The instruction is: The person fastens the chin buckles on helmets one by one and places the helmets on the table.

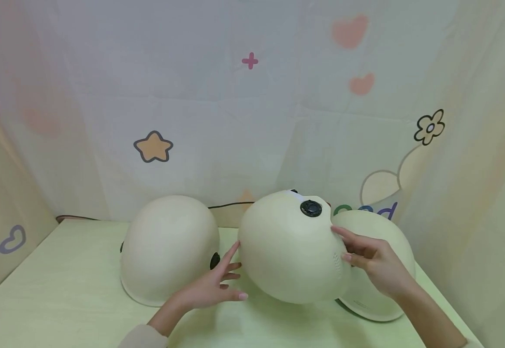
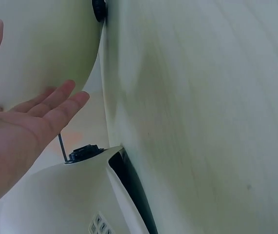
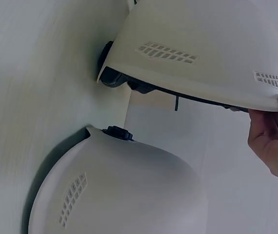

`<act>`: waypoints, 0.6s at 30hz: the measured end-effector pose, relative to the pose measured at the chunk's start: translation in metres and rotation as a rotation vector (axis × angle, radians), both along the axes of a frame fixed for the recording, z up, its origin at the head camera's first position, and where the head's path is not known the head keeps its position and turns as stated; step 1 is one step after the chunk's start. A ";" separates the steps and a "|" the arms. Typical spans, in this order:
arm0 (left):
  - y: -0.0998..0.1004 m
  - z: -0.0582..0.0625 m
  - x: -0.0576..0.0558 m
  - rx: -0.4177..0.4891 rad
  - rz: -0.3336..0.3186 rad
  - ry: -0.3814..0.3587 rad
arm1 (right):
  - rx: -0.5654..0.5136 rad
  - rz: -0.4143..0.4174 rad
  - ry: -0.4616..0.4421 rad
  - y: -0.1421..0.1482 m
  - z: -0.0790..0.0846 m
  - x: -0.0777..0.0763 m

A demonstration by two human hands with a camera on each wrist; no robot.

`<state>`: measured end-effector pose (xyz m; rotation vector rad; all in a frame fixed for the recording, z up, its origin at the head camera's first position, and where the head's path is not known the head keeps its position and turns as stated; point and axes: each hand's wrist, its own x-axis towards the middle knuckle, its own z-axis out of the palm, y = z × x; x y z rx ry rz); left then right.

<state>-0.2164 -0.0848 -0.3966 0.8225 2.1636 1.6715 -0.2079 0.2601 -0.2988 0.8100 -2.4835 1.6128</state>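
A cream helmet (image 1: 291, 251) with a black round knob is tilted above the table, between two others. My right hand (image 1: 376, 263) pinches its rim; in the right wrist view the thumb lies on the outer shell and the fingers (image 3: 268, 129) curl under the edge. At the opposite side my left hand (image 1: 213, 285) has its fingers spread, fingertips against or very close to the shell. The left wrist view shows that palm (image 2: 17, 141) beside the raised helmet (image 2: 36, 44), not gripping it. The helmet's inside is mostly hidden.
A second cream helmet (image 1: 169, 246) stands dome up at the left, close to my left hand. Another helmet (image 1: 378, 285) rests at the right, partly behind the raised one and my right hand. The pale green table (image 1: 82, 299) ends at a printed curtain (image 1: 217, 106).
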 end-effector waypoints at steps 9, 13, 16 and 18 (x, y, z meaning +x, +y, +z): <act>-0.014 0.000 0.006 0.048 0.082 0.023 | -0.271 0.189 -0.149 -0.005 -0.009 -0.002; -0.019 0.003 0.009 0.043 0.097 0.039 | -0.332 0.218 -0.197 -0.008 -0.012 -0.002; -0.020 0.007 0.011 0.056 0.101 0.052 | -0.357 0.198 -0.231 -0.010 -0.015 -0.003; -0.020 0.010 0.013 0.063 0.102 0.058 | -0.372 0.186 -0.254 -0.010 -0.018 -0.003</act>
